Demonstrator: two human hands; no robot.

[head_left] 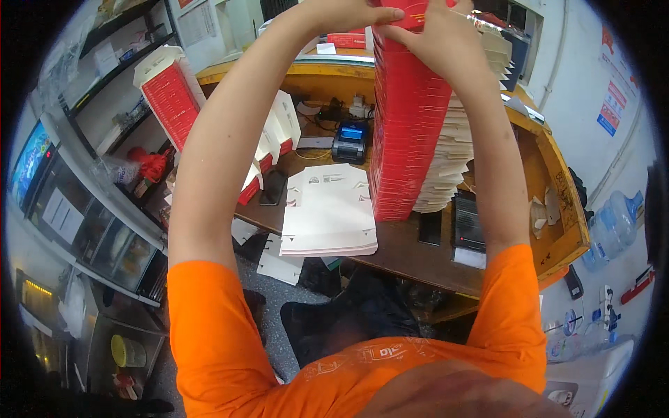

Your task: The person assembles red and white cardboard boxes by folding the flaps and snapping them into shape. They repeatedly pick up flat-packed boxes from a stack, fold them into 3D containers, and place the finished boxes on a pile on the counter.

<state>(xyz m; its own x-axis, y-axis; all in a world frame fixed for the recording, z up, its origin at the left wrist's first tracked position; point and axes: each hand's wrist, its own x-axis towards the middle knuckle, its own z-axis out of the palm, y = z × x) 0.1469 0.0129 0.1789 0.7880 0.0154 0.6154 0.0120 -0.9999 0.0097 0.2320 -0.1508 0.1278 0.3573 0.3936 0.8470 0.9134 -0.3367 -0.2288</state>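
A tall stack of red folded cardboard boxes (408, 132) with white flaps rises from the desk, its top close to the upper edge of the view. Both arms reach up to it. My left hand (348, 15) is at the stack's top left, thumb lying against the uppermost red box (410, 15); its other fingers are mostly cut off. From the right, my right hand (446, 38) grips the same box, thumb across its near side. Flat white box blanks (329, 209) lie in a pile left of the stack's foot.
Behind the blanks stands a small black printer (350, 143). A phone (272, 188) lies left of them, another phone (430, 228) right of the stack. More red boxes (171, 97) are stacked at left. The wooden counter (557, 174) curves around; a water jug (613, 226) stands right.
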